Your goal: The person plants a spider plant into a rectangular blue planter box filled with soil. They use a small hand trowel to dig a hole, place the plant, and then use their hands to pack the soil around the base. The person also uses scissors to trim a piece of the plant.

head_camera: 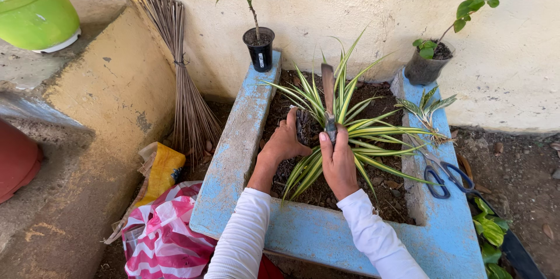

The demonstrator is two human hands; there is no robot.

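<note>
Blue-painted concrete forms the planter box (233,156), filled with dark soil (326,188), seen from the head camera. A striped green-and-cream plant (344,121) stands near the middle of the soil. The left hand (284,142) is at the plant's base, its fingers curled into the leaves on the left side. The right hand (338,162) is closed around the handle of a trowel (328,95), whose blade rises upright among the leaves.

A small black pot with a seedling (259,48) stands on the box's left rear corner, and a grey pot with a leafy sapling (424,66) on the right rear corner. On the right rim lie a loose uprooted plantlet (426,110) and blue-handled scissors (446,177), both near the right hand. A twig broom (186,98) leans against the wall left of the box, above a yellow bag (160,171) and a pink-and-white striped bag (166,238) on the ground. A lime-green pot (38,8) sits on the ledge at far left.

The long leaves spread over most of the soil, leaving bare room only toward the near edge and the rear corners. The cream wall (361,5) closes off the back.
</note>
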